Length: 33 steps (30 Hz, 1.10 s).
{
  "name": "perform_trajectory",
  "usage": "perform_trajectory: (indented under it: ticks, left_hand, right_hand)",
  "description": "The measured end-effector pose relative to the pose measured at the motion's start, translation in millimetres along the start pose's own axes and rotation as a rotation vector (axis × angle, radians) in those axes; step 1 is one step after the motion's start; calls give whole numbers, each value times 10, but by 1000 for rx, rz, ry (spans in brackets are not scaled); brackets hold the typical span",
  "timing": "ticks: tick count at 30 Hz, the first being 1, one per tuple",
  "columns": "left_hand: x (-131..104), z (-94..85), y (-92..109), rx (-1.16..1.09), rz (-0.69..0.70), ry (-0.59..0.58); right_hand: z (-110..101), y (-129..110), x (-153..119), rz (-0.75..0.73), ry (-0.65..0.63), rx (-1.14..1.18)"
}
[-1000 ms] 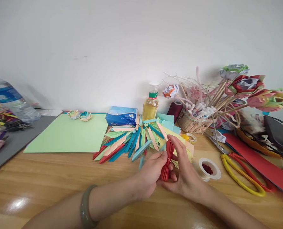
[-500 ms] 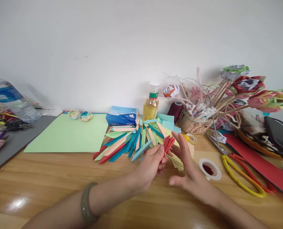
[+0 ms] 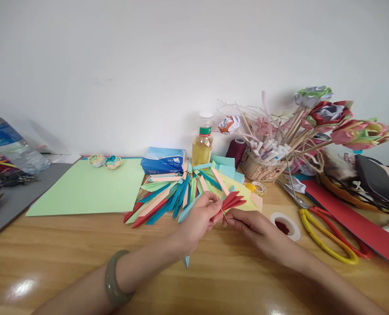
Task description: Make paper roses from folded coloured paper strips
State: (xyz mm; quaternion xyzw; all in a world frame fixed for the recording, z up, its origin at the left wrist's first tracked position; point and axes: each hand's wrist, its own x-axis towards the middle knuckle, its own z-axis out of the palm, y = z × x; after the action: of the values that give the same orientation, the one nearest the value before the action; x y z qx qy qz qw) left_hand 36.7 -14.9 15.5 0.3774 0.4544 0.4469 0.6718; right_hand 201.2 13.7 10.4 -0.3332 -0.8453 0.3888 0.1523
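My left hand [image 3: 199,218] pinches a bundle of folded red paper [image 3: 233,200], its pointed petals fanned out to the right. A thin pale strand, thread or wire, [image 3: 224,213] crosses the base of the bundle. My right hand [image 3: 251,225] is closed, thumb and forefinger pinching this strand just below the red paper. Behind my hands lies a spread of folded paper strips [image 3: 161,203] in blue, green, peach and red. A light blue paper tip [image 3: 187,261] shows below my left wrist; the rest of it is hidden.
Scissors [image 3: 328,236] and a tape roll [image 3: 284,226] lie to the right. Further back stand a tissue pack [image 3: 163,161], a glass bottle [image 3: 202,142], a purple thread spool [image 3: 236,148] and a basket [image 3: 262,170] holding paper flowers. A green sheet [image 3: 89,188] lies left.
My right hand has gone from spread fingers to a pinch on the strand. The red paper has tilted to the right and fans wider. The view has shifted slightly.
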Motion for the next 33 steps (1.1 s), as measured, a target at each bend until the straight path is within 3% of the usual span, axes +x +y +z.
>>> perform_trajectory:
  ticks: [4, 9, 15, 19, 23, 26, 33]
  left_hand:
    - [-29, 10, 10, 134, 9, -140]
    - [-16, -36, -45, 407, 43, -208]
    - [-52, -38, -92, 717, 79, -189]
    - [-55, -25, -114, 877, 114, -109]
    - [19, -50, -169, 767, 105, -46]
    - [63, -52, -196, 639, 151, 41]
    - [66, 9, -223, 305, 226, 122]
  right_hand:
    - [-71, -8, -6, -22, -40, 51]
    - [-149, -4, 1, 99, -87, 140]
    - [-156, 63, 48, 151, -93, 264]
    - [-92, -19, 18, 100, 2, 16]
    - [43, -127, -88, 22, 194, -446]
    - [150, -142, -159, -110, 285, -662]
    - [250, -99, -179, -174, 317, -668]
